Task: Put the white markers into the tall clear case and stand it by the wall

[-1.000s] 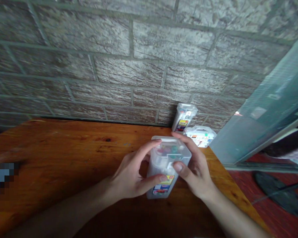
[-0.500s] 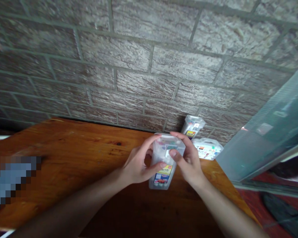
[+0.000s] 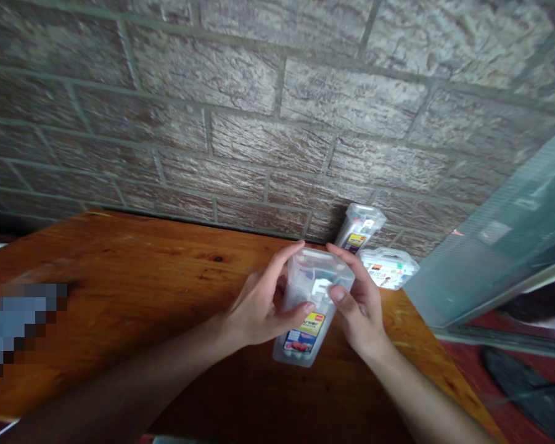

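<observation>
Brick wall (image 3: 240,139) at 12 o'clock, wooden tabletop (image 3: 143,277) below, clear case (image 3: 308,290) at centre.
Left hand (image 3: 256,311) and right hand (image 3: 363,311) grip the clear case from 9 and 3 o'clock; its contact with the tabletop is unclear. Beyond stand a similar case (image 3: 361,226) at 1 o'clock and a handled case (image 3: 392,270) at 2 o'clock. Faint colours show inside the clear case.

On my feed the held marker case (image 3: 315,271) looks like smooth, translucent plastic with a soft sheen; I read the carry case (image 3: 391,270) as glossy plastic, the tabletop (image 3: 166,265) as varnished wood, the block wall (image 3: 240,142) as rough, stone-like.
</observation>
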A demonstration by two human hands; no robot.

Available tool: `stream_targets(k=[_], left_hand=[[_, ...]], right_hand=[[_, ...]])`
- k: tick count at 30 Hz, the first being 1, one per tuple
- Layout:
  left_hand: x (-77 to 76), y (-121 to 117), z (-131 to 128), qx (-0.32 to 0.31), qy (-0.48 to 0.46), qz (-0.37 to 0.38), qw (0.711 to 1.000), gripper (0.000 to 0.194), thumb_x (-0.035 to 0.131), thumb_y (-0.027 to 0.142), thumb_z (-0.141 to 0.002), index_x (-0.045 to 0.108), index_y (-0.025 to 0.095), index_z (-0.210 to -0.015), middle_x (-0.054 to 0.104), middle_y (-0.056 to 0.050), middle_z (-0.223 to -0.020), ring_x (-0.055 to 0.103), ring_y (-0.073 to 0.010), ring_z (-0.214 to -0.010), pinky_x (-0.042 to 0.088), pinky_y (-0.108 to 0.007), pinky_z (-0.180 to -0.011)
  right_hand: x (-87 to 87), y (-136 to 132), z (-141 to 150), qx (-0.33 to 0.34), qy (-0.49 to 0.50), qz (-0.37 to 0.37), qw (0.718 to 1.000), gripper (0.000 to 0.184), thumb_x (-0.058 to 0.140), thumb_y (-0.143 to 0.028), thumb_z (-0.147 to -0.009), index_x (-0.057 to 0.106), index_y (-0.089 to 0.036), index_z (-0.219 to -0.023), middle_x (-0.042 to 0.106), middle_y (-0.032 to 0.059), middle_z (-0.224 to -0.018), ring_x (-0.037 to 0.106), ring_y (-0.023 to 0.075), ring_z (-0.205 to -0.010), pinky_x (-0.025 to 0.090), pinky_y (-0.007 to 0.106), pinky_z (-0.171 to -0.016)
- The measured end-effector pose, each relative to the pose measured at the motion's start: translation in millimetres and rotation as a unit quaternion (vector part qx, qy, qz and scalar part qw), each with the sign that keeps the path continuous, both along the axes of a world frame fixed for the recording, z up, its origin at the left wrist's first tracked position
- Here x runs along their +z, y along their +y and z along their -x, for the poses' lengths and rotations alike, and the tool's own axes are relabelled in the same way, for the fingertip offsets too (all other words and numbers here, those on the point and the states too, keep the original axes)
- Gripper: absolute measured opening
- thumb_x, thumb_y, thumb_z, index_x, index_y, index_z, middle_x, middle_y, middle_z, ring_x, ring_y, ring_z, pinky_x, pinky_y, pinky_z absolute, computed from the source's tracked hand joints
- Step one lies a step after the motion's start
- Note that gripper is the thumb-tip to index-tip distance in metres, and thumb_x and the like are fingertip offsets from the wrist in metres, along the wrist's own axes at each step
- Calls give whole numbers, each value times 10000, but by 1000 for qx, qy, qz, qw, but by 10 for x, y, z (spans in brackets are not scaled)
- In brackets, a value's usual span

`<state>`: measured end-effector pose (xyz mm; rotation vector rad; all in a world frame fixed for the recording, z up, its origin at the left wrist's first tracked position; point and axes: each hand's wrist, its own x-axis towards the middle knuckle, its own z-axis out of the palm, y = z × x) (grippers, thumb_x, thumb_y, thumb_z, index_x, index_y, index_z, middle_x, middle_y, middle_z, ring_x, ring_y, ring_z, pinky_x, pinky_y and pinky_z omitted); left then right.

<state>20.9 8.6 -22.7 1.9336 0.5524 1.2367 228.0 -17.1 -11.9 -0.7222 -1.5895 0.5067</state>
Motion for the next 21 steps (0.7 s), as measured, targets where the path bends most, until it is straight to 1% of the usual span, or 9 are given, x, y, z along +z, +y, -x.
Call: stream_targets(k=[4, 8, 12, 16, 21], left_hand=[[101, -78, -13, 12, -1, 3, 1000, 989, 818, 485, -897, 271, 238, -1683, 774, -92, -1215, 759, -306, -1065, 615, -416, -897], [151, -141, -25, 26, -4, -16, 1000, 862, 745, 512, -952, 319, 227, -1645, 751, -92, -1260, 735, -278, -1076, 578, -417, -966], [157, -163, -28, 43, -1, -40, 998, 787, 733, 484, -957, 360, 228, -1601, 747, -83, -1227, 728, -259, -1035, 570, -403, -959], [158, -164, -25, 43, 2, -66, 997, 770, 727, 472, -955, 357, 225, -1583, 740, -76, -1211, 724, -245, -1009, 568, -392, -943], [165, -179, -27, 49, 6, -53, 997, 808, 725, 494, -939, 321, 202, -1575, 748, -105, -1239, 731, -264, -1013, 568, -424, -956]], right_hand=[[77, -104, 38, 26, -29, -19, 999, 519, 710, -456, -1012, 596, -301, -1494, 777, 74, -1201, 782, 250, -989, 684, 385, -817], [128, -172, 70, 16, -57, -37, 998, 532, 698, -389, -1003, 564, -288, -1508, 783, 75, -1164, 783, 251, -938, 683, 376, -775], [128, -187, 71, 10, -65, -49, 997, 571, 716, -346, -971, 549, -282, -1514, 771, 75, -1166, 777, 253, -931, 684, 377, -764], [110, -190, 64, 19, -65, -54, 996, 578, 712, -360, -985, 533, -293, -1530, 750, 83, -1234, 771, 259, -992, 688, 391, -824], [91, -182, 66, 36, -70, -61, 995, 557, 663, -437, -1033, 511, -301, -1552, 736, 80, -1228, 759, 250, -993, 686, 388, -846]])
